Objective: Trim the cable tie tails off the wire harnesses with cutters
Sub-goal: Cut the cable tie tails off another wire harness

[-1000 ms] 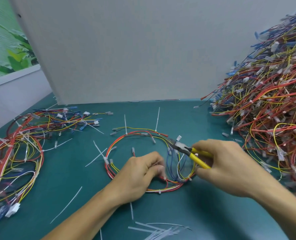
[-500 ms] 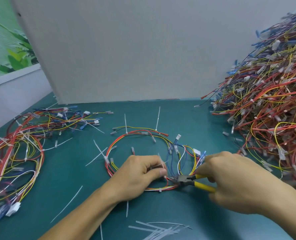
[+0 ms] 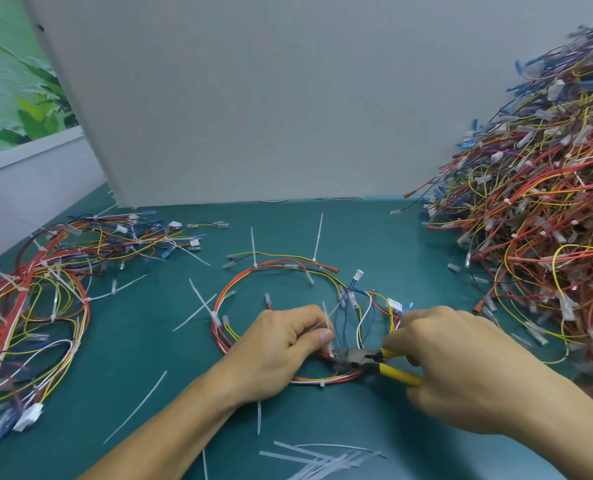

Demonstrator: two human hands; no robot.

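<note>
A looped wire harness [image 3: 253,271] of red, yellow, black and blue wires lies on the teal table. White cable tie tails stick up from it, two at the far side [image 3: 317,242] and one at the left [image 3: 201,301]. My left hand [image 3: 281,348] pinches the harness and a white tie tail [image 3: 326,315] at the loop's near right. My right hand [image 3: 461,368] grips yellow-handled cutters [image 3: 357,358], whose dark jaws sit at the base of that tail, right beside my left thumb.
A large heap of harnesses [image 3: 537,216] fills the right side. A smaller pile of harnesses [image 3: 42,299] lies at the left. Cut white tie tails [image 3: 322,459] lie near the front edge. A grey board [image 3: 253,98] stands behind the table.
My right hand has brought the cutters down from the loop's far right side to its near right, up against my left thumb. My left hand has stayed on the harness.
</note>
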